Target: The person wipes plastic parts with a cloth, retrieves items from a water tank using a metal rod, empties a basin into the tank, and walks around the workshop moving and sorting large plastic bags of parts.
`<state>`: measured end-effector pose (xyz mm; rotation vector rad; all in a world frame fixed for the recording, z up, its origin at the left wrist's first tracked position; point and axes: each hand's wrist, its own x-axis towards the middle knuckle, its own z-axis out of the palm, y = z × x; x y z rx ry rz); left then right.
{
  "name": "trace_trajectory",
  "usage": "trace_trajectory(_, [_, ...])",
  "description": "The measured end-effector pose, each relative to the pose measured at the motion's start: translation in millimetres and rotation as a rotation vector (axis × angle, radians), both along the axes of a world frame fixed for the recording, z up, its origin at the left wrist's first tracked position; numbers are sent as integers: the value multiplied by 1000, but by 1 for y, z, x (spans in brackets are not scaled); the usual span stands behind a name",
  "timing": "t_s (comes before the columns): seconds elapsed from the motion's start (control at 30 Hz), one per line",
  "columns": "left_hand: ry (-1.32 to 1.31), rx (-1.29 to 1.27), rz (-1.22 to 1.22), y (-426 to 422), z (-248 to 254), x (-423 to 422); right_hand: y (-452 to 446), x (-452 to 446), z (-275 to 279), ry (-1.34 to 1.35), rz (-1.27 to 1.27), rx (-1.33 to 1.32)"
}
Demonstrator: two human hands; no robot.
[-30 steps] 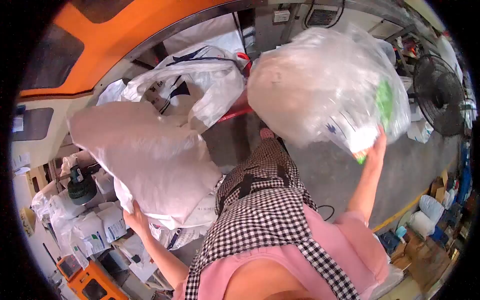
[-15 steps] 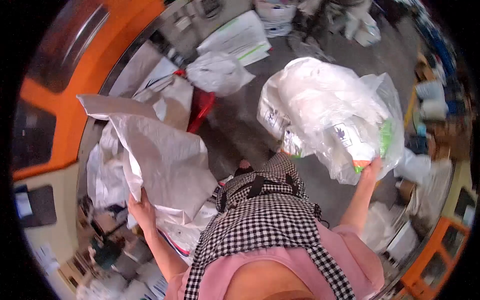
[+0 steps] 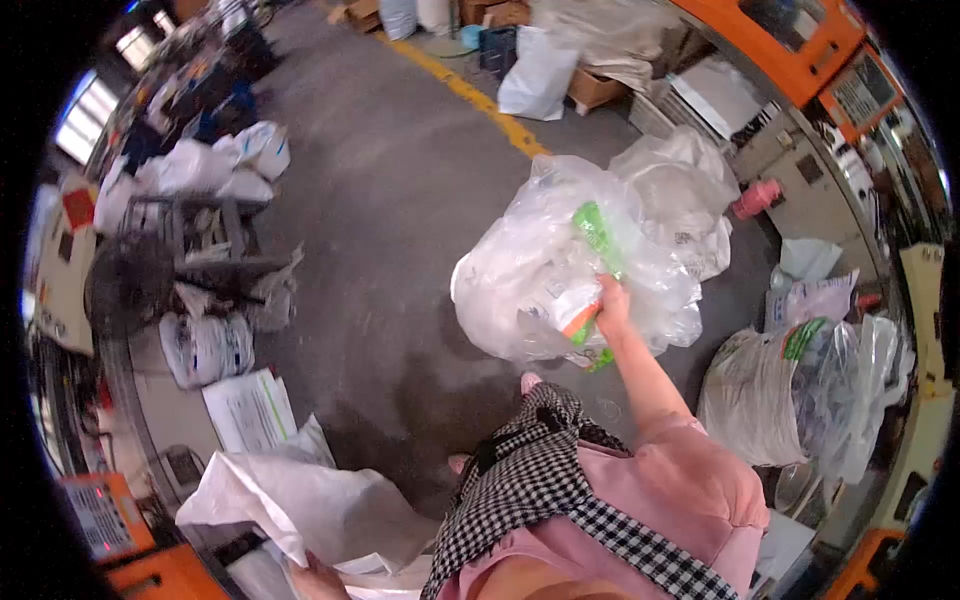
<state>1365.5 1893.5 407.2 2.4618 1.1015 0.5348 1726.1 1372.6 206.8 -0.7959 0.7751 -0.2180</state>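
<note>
My right hand [image 3: 613,308] is closed on a bulky bundle of clear plastic bags [image 3: 520,270], held out in front of me over the floor. Printed patches of green and orange show on the crumpled film beside my fingers. Low at the left, my left hand [image 3: 318,578] grips the edge of a large white sack [image 3: 320,505]. Its mouth gapes and its stiff sheet spreads out next to my apron. The sack hides part of that hand, and the frame's lower edge is close to it.
Another pale plastic bag [image 3: 685,200] stands behind the bundle. A wide roll of bagging [image 3: 755,395] is at the right, near an orange machine [image 3: 770,40]. A dark fan [image 3: 130,285] and white sacks [image 3: 210,165] line the left. A yellow line [image 3: 460,85] crosses the grey floor.
My body and view have turned to the right, bringing the aisle and yellow line into sight. Both hands have kept their hold, and the bag bundle has swung round with me.
</note>
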Motion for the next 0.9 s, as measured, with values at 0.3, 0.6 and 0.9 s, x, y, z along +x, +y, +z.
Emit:
trace_trajectory(0.3, [64, 180, -178, -129, 30, 246, -199, 101, 67, -139, -177, 106])
trace_trajectory(0.6, [19, 111, -476, -169, 9, 550, -318, 280, 166, -280, -291, -40])
trace_trajectory(0.9, [-37, 105, -515, -246, 53, 799, -383, 505, 340, -585, -332, -125])
